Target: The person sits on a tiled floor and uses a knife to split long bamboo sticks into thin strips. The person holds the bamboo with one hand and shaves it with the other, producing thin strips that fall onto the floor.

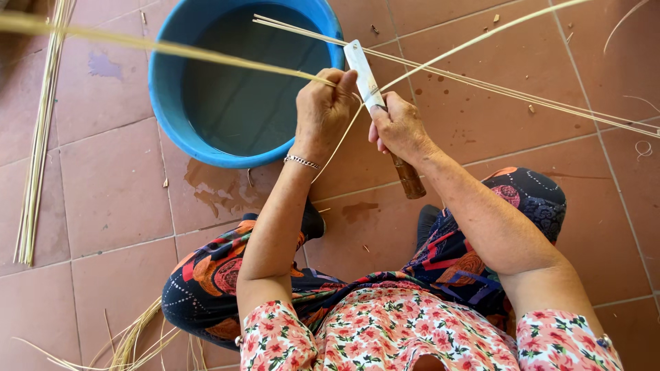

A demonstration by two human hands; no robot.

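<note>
My left hand pinches a long pale cane strip that runs from the upper left across the blue tub. My right hand grips a knife with a pale blade and a brown wooden handle. The blade points up and away from me, its edge set against the strip right beside my left fingers. A thinner sliver curls down from the blade between my two hands. A silver bracelet sits on my left wrist.
A blue tub holding water stands on the terracotta tile floor, with a wet patch below it. A bundle of cane lies at the left. More strips cross the upper right, and loose shavings lie bottom left.
</note>
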